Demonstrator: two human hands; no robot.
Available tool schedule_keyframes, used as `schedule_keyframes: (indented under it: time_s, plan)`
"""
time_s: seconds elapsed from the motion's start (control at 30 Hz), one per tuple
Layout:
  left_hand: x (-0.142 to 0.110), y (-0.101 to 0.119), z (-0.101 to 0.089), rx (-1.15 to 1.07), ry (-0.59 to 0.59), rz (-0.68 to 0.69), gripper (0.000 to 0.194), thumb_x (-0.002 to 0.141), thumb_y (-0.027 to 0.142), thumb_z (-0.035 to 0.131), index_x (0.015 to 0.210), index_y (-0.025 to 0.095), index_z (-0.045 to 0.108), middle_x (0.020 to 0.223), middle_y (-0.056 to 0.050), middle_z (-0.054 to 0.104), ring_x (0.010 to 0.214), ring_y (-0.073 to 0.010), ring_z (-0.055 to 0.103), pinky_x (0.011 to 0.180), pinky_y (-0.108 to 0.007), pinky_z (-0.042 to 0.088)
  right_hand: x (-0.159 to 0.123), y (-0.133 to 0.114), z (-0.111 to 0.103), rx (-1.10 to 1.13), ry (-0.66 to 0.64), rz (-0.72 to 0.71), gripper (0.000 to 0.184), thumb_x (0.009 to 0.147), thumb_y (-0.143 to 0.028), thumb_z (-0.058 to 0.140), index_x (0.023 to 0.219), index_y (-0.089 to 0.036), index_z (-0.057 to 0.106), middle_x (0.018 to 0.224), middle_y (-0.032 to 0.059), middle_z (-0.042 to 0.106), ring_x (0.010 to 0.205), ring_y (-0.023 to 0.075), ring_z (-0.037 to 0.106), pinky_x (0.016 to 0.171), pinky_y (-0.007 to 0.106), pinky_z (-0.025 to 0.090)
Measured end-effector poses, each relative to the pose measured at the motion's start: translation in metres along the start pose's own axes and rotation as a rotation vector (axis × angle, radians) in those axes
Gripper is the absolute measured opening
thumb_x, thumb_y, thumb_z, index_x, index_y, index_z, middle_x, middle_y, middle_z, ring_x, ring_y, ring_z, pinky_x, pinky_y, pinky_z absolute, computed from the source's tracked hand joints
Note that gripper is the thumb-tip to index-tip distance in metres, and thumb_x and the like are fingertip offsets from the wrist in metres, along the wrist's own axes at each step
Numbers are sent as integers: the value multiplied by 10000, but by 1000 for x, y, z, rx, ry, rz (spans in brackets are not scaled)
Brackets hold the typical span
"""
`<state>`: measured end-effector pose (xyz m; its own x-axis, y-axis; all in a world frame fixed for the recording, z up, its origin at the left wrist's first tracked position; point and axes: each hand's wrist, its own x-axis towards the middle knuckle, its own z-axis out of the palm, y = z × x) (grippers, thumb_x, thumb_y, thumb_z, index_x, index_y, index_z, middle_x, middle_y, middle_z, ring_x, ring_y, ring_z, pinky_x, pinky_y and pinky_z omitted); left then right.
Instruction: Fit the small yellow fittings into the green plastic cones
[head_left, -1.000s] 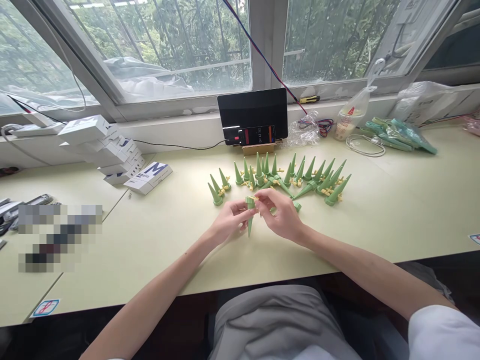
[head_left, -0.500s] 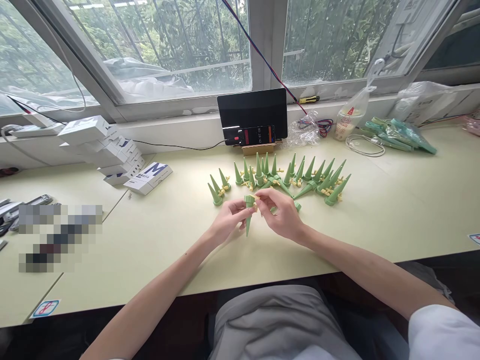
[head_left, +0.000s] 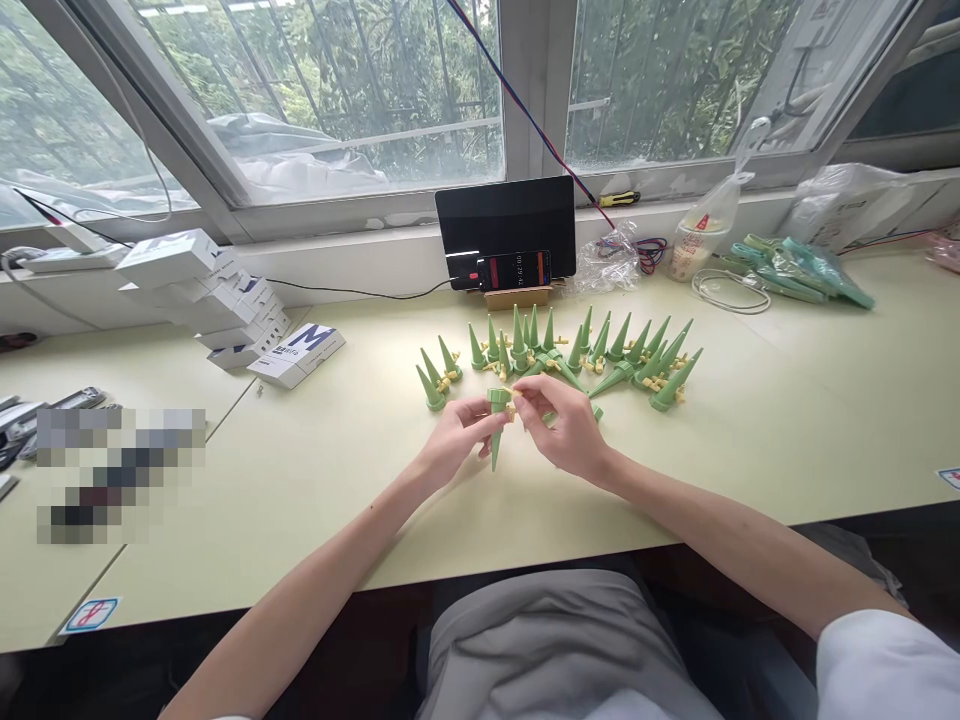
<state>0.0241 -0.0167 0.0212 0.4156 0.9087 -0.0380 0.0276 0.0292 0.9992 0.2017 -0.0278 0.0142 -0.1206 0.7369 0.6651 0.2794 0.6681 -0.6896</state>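
Observation:
Between my hands, a green plant watering spike hangs with its tip down and its wide cap up. My left hand is closed around its body, thumb across the front. At the cap's right side, the fingertips of my right hand pinch a small yellow valve; its exact fit against the spike is partly hidden by the fingers. Behind my hands, several similar green spikes with yellow valves stand points up. A few lie on their sides, one of them pointing left.
A dark tablet leans at the window with a phone before it. White boxes are stacked at left. On the right are a bagged cup, a coiled white cable and green items in plastic.
The held spike has shifted slightly left and up, its tip swinging a little left. My hands otherwise keep nearly the same place and grip.

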Motion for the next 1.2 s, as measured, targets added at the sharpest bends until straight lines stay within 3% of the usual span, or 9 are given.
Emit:
schedule_keyframes:
  time_s: [0.37,0.77,1.2]
  plan:
    - [0,-1,-1,13,-11,-10,275,795,391,738,923,148,736,653,16,484,532,-76,391,453,-206,367,0,0,0,-7,-6,3,122,973,-270,533,981,-193,627,870,55,696,711,149,660,639,279,584]
    - [0,-3,0,103,-63,-24,306,803,409,727,948,139,727,743,-18,589,557,-84,431,487,-212,389,-1,3,0,-22,-57,2,104,967,-261,542,960,-193,621,827,43,688,690,146,647,632,264,554]
    - [-2,2,3,131,-27,-29,337,795,436,748,951,139,718,732,-10,601,520,-74,449,467,-205,377,-1,3,-1,-30,-60,-16,111,971,-244,536,961,-185,629,826,48,679,680,149,623,628,264,530]
